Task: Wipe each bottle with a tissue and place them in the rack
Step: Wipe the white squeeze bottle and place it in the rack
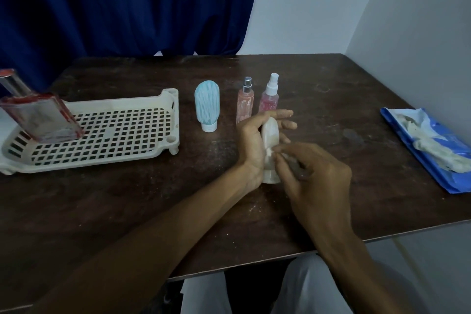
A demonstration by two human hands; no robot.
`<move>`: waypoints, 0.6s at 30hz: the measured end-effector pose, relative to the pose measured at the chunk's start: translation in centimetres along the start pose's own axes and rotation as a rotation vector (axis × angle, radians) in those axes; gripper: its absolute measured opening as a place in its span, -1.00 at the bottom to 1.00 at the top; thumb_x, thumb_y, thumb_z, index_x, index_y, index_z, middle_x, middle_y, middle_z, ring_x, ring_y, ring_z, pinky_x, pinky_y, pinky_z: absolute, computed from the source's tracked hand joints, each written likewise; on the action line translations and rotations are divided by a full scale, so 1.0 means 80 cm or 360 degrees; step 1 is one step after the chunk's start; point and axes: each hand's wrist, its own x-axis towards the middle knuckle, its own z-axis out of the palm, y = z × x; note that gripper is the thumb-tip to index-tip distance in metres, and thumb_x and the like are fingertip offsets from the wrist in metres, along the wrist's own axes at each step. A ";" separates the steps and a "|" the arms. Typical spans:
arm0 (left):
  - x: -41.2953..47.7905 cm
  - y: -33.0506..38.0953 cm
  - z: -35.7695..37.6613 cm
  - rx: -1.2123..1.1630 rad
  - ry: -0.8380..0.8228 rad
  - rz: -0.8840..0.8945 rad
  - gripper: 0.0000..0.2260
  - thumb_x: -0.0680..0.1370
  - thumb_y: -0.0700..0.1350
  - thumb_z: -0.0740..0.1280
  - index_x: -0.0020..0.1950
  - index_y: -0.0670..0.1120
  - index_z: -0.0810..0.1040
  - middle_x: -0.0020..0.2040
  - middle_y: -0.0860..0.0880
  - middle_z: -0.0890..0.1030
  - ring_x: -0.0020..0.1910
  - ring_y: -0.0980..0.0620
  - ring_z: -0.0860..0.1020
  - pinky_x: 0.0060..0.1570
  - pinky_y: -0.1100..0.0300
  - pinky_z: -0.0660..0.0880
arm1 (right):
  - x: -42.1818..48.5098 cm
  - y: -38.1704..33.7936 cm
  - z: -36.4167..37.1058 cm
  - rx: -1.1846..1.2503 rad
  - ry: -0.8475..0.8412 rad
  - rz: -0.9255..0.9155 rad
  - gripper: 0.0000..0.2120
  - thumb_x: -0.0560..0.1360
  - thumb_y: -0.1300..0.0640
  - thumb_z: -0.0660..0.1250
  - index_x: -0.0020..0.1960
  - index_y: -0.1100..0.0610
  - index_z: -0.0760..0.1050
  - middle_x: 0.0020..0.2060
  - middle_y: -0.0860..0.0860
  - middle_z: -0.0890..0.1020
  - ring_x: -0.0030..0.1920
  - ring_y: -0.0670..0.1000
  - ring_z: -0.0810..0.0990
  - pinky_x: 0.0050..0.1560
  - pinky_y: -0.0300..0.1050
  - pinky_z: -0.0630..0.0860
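This is a plain, home-like room corner: a worn wooden table (127, 211), white walls (318, 2) at 1 o'clock, a blue curtain (114, 2) at 11 o'clock.

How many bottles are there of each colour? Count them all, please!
Red bottle, in the rack: 1
Blue bottle: 1
Pink spray bottles: 2
White bottle, being held: 1
Total: 5
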 end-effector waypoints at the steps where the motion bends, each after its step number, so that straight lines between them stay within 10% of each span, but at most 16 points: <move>1: -0.001 0.000 0.001 -0.0013 -0.0012 0.0000 -0.67 0.60 -0.11 0.10 -0.02 -0.26 0.61 -0.26 -0.14 0.62 -0.44 0.03 0.46 -0.40 0.18 0.43 | 0.005 0.001 0.000 -0.0004 0.0012 0.0018 -0.88 0.45 0.27 0.50 -0.02 0.15 0.69 -0.11 0.01 0.71 -0.13 -0.13 0.63 -0.06 -0.44 0.47; 18: 0.001 -0.004 -0.012 0.0055 0.0095 0.0175 -0.68 0.47 -0.06 0.23 -0.03 -0.24 0.67 -0.22 -0.16 0.64 -0.22 -0.06 0.60 -0.10 0.06 0.53 | 0.033 -0.010 0.016 0.0040 0.0070 0.0040 -0.86 0.45 0.29 0.49 0.00 0.16 0.68 -0.13 0.00 0.70 -0.14 -0.14 0.63 -0.08 -0.48 0.45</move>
